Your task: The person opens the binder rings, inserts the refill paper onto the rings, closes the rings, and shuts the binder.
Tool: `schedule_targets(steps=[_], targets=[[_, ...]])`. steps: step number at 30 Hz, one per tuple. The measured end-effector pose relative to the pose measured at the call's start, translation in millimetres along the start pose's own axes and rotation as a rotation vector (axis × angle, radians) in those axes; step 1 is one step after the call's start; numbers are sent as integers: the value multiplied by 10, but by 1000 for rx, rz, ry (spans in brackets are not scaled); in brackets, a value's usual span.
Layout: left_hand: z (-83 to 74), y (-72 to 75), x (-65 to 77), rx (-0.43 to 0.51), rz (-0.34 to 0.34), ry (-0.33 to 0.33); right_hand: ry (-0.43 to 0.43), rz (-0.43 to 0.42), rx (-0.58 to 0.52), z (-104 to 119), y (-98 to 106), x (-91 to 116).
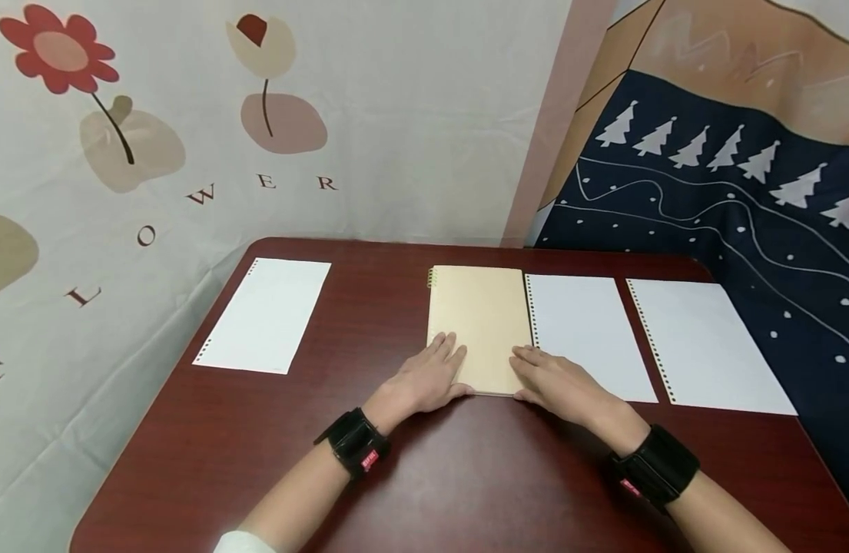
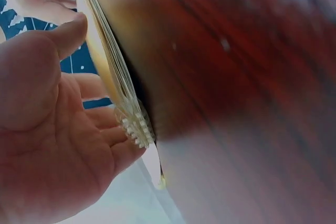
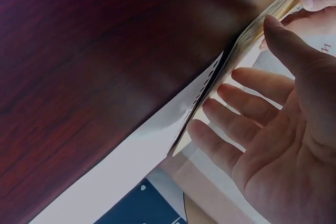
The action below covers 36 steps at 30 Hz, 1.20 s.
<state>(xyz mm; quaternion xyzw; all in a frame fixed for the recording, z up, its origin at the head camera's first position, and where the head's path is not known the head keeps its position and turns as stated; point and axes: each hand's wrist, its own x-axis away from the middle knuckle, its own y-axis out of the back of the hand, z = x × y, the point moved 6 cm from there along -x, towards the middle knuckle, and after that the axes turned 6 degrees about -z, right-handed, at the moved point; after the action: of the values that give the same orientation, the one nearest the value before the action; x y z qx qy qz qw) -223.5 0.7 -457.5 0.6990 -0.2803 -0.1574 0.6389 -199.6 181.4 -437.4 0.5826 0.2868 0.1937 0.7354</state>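
A closed spiral notebook (image 1: pixel 479 307) with a plain cream cover lies on the dark red table, its rings along the left side. My left hand (image 1: pixel 431 376) rests on the lower left of the cover, fingers extended and thumb at the near edge. On the lower right lies my right hand (image 1: pixel 558 384), fingers reaching onto the cover from the side, thumb by the near edge. In the left wrist view the clear rings (image 2: pixel 137 127) show beside the left fingers. The right wrist view shows the straight fingers (image 3: pixel 247 108) of my right hand along the notebook's edge.
A loose punched sheet (image 1: pixel 265 315) lies at the table's left. Right of the notebook are a second punched sheet (image 1: pixel 590 330), partly under my right hand, and a third sheet (image 1: pixel 708 346) further right. Printed cloth (image 1: pixel 424 115) hangs behind the table (image 1: pixel 376 307).
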Motion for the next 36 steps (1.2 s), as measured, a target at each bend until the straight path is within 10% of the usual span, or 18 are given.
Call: schedule_targets(steps=[6,11,20,36], targets=[[33,14,51,65,1,-24,-113,-16,-112,-66,90,8],[46,4,79,102,-5,-35,-402,-29,-312,-272,133,4],[44,16,93,115,-19,-33,-750,81,-953,-417,-85,66],[-24,211,135,112,-243,-126,-671,-63,-789,-236,432,-81]])
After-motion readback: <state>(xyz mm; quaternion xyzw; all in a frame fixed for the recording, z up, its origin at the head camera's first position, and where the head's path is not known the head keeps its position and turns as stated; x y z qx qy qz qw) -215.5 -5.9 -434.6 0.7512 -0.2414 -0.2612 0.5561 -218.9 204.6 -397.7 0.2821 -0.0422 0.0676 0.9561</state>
